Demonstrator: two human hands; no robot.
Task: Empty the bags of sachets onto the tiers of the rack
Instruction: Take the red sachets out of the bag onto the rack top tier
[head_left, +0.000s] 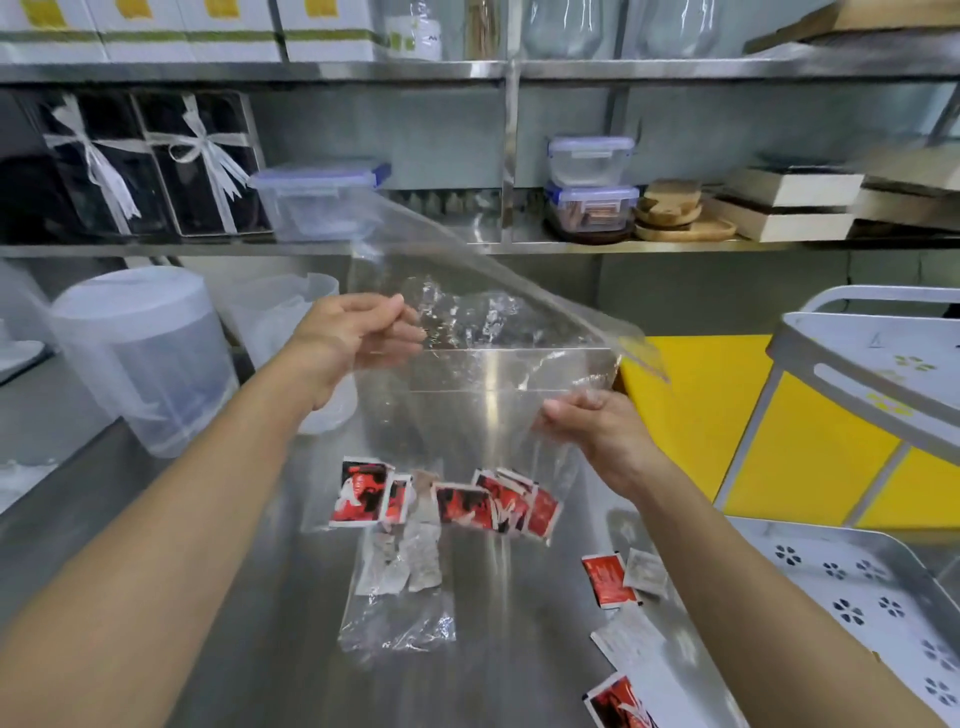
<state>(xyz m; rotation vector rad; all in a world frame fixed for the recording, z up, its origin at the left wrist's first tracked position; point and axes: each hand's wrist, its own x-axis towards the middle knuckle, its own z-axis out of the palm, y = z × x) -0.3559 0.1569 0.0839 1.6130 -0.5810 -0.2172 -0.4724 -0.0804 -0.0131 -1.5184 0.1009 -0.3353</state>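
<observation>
Both hands hold a large clear plastic bag (493, 374) up over the stainless steel counter (291, 649). The left hand (358, 338) pinches one edge betw. thumb & curled fingers; the right hand (597, 431), lower down, is clenched on the opposite edge. Spread this way the bag prob. hangs open so the contents can slide out. The red-and-white printed sachets (457, 501) bunch at its low end, just above the counter; can't tell for sure if they're all inside or partly behind the film.

Below lies a smaller crumpled clear bag (400, 618) w/ white paper sachets (400, 566) in it, not yet emptied. A few loose red and white sachets (605, 579) lie on the counter near the white perforated tiered rack (883, 561) at right. No sachets show on its tiers, so the task looks to be at an early stage. Next step likely needs the bag carried right, over a tier, before tipping.
</observation>
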